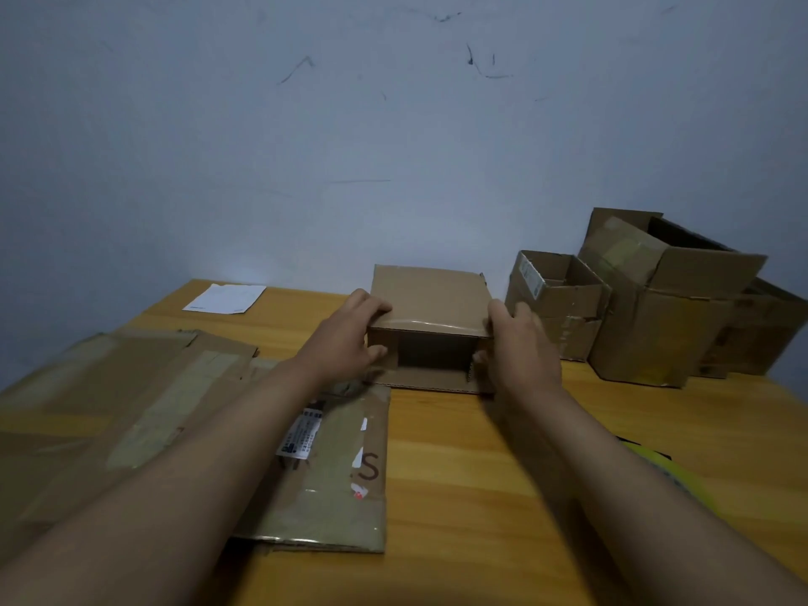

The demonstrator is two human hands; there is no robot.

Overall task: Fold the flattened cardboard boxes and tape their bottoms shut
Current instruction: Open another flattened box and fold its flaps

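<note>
Item: small cardboard box (430, 299), plain brown, lying on its side at mid-bench near the wall, open end facing the camera, dark inside; lower flap flat on the bench (503, 465), a glossy tape strip along the top front edge.

Left hand (350, 334): arm extended, grip closed on the box's left edge, thumb on top, fingers curled at the opening.

Right hand (520, 343): arm extended, grip closed on the right edge, fingers curled over the side.

Flattened boxes (144, 400): stacked at left, taped; the nearest one (341, 474) bears a label and a letter "S".

Folded boxes (647, 317): three at right by the wall, upright, flaps open; contents not visible.

White paper sheet (225, 298): far left of bench.
</note>
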